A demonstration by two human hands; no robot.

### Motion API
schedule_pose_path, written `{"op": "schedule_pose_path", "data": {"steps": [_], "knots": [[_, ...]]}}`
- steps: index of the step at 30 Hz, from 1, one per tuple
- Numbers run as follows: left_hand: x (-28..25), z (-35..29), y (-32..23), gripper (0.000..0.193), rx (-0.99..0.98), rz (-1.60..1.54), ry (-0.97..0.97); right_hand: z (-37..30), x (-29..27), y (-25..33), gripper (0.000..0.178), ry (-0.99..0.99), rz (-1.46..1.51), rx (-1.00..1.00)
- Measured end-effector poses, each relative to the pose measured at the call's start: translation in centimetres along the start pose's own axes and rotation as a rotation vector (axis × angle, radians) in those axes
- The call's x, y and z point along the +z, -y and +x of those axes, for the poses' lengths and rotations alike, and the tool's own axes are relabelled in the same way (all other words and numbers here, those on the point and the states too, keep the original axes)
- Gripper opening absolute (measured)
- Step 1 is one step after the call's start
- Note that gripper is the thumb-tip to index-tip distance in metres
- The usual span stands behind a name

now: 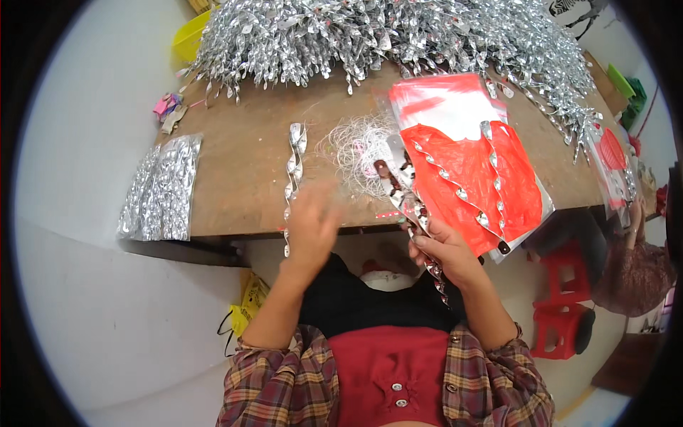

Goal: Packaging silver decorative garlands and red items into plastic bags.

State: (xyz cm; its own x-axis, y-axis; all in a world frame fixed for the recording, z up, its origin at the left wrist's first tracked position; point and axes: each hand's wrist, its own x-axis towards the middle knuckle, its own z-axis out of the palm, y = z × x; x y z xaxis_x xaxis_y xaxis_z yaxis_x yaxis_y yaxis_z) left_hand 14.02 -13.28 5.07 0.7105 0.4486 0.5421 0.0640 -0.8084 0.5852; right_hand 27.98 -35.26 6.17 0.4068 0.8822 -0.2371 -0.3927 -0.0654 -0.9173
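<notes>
My right hand [449, 250] is closed round a small bunch of twisted metallic strips [400, 188], whose wide ends fan out above the fingers while their thin tails hang below. My left hand [313, 222] is smeared by motion over the table's front edge, so its fingers cannot be read. It partly covers a silver spiral strip [295, 160] lying on the wood. Two more silver spirals [496, 178] rest on a red plastic sheet [455, 167] to the right. A tangle of white string [359, 156] lies between the hands, beyond them.
Silver spirals form a big heap [370, 35] along the back of the brown table [242, 156]. A packed clear bag [162, 188] sits at its left edge. Clear, red-marked bags [448, 96] lie above the red sheet. At the right are another person [633, 274] and red stools [558, 327].
</notes>
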Motion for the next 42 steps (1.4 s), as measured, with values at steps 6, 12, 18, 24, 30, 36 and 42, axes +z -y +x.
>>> {"op": "schedule_pose_path", "data": {"steps": [6,12,18,24,30,36,42], "knots": [[2.3,0.5,-5.0,0.036,-0.621,-1.455,0.501,0.5,2.1,0.0,0.028,0.249,0.057,0.088],[3.2,0.1,-4.8,0.019,-0.525,-1.370,0.208,1.3,2.4,-1.2,0.032,0.063,0.073,-0.067],[0.4,1.7,-4.8,0.017,-0.635,-1.430,-0.300,1.5,0.5,0.4,0.041,0.040,-0.196,-0.199],[-3.2,0.7,-2.5,0.023,-0.563,-1.092,-0.078,1.8,-4.1,4.8,0.062,-0.293,-0.387,-0.222],[-2.1,-1.9,-2.1,0.039,-0.683,-1.163,0.028,3.4,-7.9,3.2,0.061,-0.523,-0.528,-0.255],[-2.4,-2.8,-1.4,0.036,-0.692,-0.976,0.034,4.2,-6.6,3.8,0.027,-0.722,-1.443,-0.709],[-2.9,-3.0,-1.5,0.035,-0.688,-0.931,-0.015,8.3,0.3,1.3,0.008,-0.203,-1.474,-0.909]]}}
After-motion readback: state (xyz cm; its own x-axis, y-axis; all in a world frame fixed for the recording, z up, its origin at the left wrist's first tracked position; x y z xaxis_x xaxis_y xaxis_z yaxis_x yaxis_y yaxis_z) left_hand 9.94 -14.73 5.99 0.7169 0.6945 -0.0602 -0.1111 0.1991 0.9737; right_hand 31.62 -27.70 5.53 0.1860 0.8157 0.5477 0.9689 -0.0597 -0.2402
